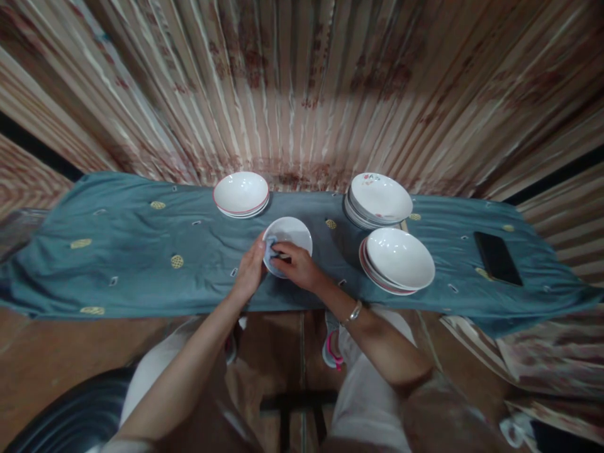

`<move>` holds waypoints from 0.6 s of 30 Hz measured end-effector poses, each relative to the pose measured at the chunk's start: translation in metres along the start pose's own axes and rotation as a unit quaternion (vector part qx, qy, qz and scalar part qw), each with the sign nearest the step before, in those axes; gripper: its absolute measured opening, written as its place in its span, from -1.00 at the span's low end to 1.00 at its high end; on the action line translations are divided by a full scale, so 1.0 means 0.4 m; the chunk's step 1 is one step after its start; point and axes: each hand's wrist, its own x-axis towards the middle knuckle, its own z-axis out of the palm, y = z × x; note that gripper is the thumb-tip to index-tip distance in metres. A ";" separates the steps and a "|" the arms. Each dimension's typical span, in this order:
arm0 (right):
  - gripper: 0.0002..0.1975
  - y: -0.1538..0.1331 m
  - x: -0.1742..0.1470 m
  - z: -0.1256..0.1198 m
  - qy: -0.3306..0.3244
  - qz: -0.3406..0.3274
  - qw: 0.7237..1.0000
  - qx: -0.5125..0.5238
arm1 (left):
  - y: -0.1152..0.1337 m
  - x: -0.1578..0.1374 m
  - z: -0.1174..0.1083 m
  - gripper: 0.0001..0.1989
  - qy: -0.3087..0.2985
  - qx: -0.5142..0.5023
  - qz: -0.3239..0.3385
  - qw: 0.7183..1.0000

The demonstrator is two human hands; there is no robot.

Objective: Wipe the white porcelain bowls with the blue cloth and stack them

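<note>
Head view: blue cloth (pixel 270 249) inside a small white bowl (pixel 298 234)

Fingers of the right hand (pixel 302 267) pinch the cloth at the bowl's left inner wall; those of the left hand (pixel 250 267) hold its left rim. Steady support and even pressure around the curve should work best. Plain and pale inside, the bowl is mid-tabletop (pixel 136 248), right of the red-rimmed bowls (pixel 241 192).

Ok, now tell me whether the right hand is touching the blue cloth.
Touching. In the head view, the right hand pinches the blue cloth between thumb and fingers, inside the small bowl.
</note>
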 end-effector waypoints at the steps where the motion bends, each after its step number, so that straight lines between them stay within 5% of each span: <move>1: -0.80 -0.002 0.011 0.009 0.029 0.004 1.000 0.003 | 0.001 0.000 0.000 -0.37 -0.001 0.007 0.006 1.000; 7: -0.82 -0.009 0.072 0.015 0.137 -0.007 0.979 -0.152 | 0.006 -0.004 0.001 -0.42 0.006 0.013 0.014 1.000; 13: -0.74 0.018 0.060 -0.021 0.050 -0.041 0.925 -0.374 | 0.004 -0.010 0.000 -0.40 -0.007 -0.028 -0.041 0.999; 18: -0.72 0.029 0.023 -0.032 0.000 -0.019 0.912 -0.410 | -0.003 -0.011 -0.003 -0.43 -0.016 -0.043 -0.029 0.998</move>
